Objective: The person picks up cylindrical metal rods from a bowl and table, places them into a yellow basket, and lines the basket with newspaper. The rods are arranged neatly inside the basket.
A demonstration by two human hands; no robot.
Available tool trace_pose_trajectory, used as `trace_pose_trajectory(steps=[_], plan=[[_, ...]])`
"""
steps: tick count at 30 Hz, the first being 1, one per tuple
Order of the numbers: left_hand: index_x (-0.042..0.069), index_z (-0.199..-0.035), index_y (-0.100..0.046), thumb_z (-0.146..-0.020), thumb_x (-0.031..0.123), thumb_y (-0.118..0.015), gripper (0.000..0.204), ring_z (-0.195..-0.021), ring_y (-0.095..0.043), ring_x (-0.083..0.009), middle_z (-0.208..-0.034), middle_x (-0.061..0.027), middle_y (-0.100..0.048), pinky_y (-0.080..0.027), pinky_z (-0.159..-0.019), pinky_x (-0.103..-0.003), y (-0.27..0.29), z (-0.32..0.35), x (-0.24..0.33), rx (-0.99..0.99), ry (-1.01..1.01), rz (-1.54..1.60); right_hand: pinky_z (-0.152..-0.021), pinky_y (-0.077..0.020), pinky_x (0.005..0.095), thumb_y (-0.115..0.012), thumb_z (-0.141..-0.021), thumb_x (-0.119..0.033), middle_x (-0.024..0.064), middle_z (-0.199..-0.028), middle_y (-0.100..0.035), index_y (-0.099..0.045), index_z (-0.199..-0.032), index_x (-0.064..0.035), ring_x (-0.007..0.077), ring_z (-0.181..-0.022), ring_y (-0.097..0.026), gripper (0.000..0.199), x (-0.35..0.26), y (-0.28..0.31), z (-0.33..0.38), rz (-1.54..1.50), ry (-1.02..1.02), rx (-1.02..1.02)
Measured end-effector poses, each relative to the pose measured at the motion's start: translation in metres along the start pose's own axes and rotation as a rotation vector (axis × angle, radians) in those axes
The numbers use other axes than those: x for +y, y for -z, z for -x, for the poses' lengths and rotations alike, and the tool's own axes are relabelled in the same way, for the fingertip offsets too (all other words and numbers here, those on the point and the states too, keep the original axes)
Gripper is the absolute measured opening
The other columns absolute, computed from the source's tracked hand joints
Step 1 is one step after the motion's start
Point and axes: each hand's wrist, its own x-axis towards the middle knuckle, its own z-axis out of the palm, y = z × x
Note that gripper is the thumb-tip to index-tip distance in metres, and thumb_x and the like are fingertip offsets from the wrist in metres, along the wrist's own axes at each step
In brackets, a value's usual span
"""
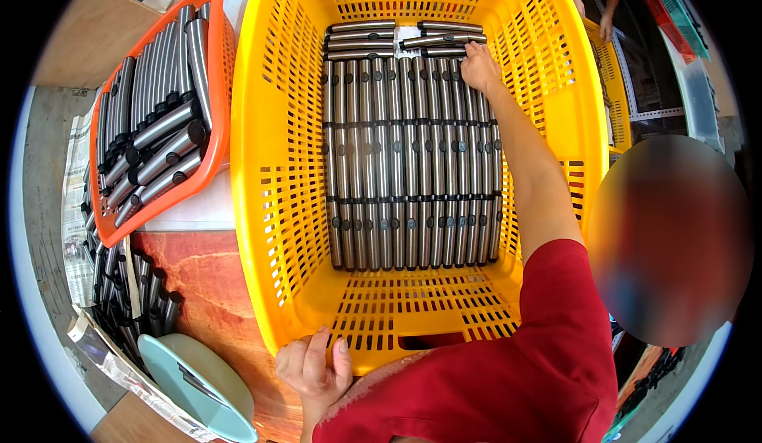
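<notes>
Inside a large yellow plastic basket (279, 284), silvery metal tubes (413, 157) with black end caps and dark oval spots stand in tight rows. At the far end, several tubes (361, 36) lie crosswise in two short stacks. My right hand (482, 67) reaches in to the far right stack, its fingers closed at the end of a crosswise tube (444, 40). The palm side is hidden. At the basket's near left corner, my left hand (315, 364) is curled against the rim, with its thumb up.
An orange basket (221, 133) full of similar tubes stands on the left. Below it, more dark tubes (119, 284) lie beside a pale blue-green bowl (198, 379) on the reddish wooden table (202, 276). At right are a blurred person-sized patch and another person's arm (613, 2).
</notes>
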Motion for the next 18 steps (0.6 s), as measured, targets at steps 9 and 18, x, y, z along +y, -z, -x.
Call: trace_pose_trajectory(steps=[9,18], plan=[[0.003,-0.091,-0.063,-0.076,0.02,-0.065,0.023,-0.053,-0.052,-0.0226,-0.067,-0.0063,-0.059,-0.037,-0.05,-0.033,0.0,0.002,-0.001,-0.009,0.013,-0.003,-0.096,-0.0363,0.0426,-0.045,-0.08,-0.007,0.0166,-0.117,-0.057,-0.053,-0.124,-0.0067,0.0325,-0.113,-0.05,0.044,-0.009,0.02,-0.001,-0.074,-0.064,-0.128],[0.003,-0.092,-0.062,-0.077,0.02,-0.065,0.023,-0.053,-0.052,-0.0224,-0.066,-0.0059,-0.058,-0.037,-0.05,-0.033,0.0,0.002,0.001,-0.008,0.017,-0.007,-0.102,-0.0249,0.046,-0.047,-0.081,-0.01,0.0111,-0.135,-0.044,-0.044,-0.134,-0.0113,0.0267,-0.127,-0.037,0.053,-0.039,0.045,-0.012,0.035,-0.171,-0.374]])
